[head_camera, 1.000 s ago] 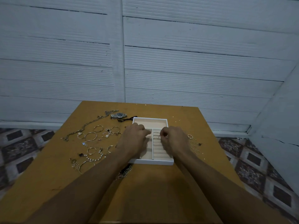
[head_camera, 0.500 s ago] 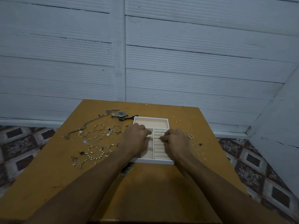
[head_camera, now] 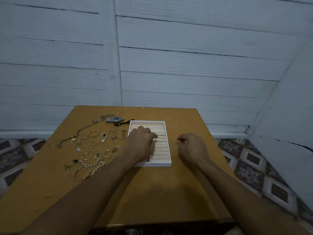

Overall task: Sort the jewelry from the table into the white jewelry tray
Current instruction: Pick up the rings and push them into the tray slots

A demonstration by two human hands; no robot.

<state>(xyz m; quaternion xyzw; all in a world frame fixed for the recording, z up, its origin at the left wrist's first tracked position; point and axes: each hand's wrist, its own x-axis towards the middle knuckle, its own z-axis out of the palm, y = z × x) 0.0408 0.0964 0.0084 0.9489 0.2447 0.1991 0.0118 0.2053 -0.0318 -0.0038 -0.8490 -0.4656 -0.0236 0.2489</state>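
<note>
The bench [head_camera: 160,192] is a plain ochre board with worn, scuffed patches. Its far edge, beyond both hands, stands against a wall [head_camera: 186,65] of pale blue-white horizontal planks. A second wall [head_camera: 291,107] slants in past the right hand. On either side of the forearms the floor [head_camera: 254,167] shows dark tiles in a diamond pattern.

The white tray [head_camera: 152,165] lies under and just right of the left hand [head_camera: 140,145]. That hand rests knuckles up on it, with its fingers curled down onto the cream ring rolls. I cannot tell whether they hold anything. Just beyond its fingertips two rings [head_camera: 161,135] sit in a slot.

The right hand [head_camera: 192,149] is over bare bench just right of the tray, clear of it. Its fingers are curled and pinch a small shiny ring [head_camera: 185,142].

The rest of the jewelry is spread on the bench left of the left hand:
- a long chain [head_camera: 81,130]
- thin hoops [head_camera: 86,141]
- a pearl strand [head_camera: 91,165]
- a bangle [head_camera: 82,173], nearest the left forearm
- a steel watch [head_camera: 115,119], beyond the left hand at the tray's far corner; its dial is too small to read
</note>
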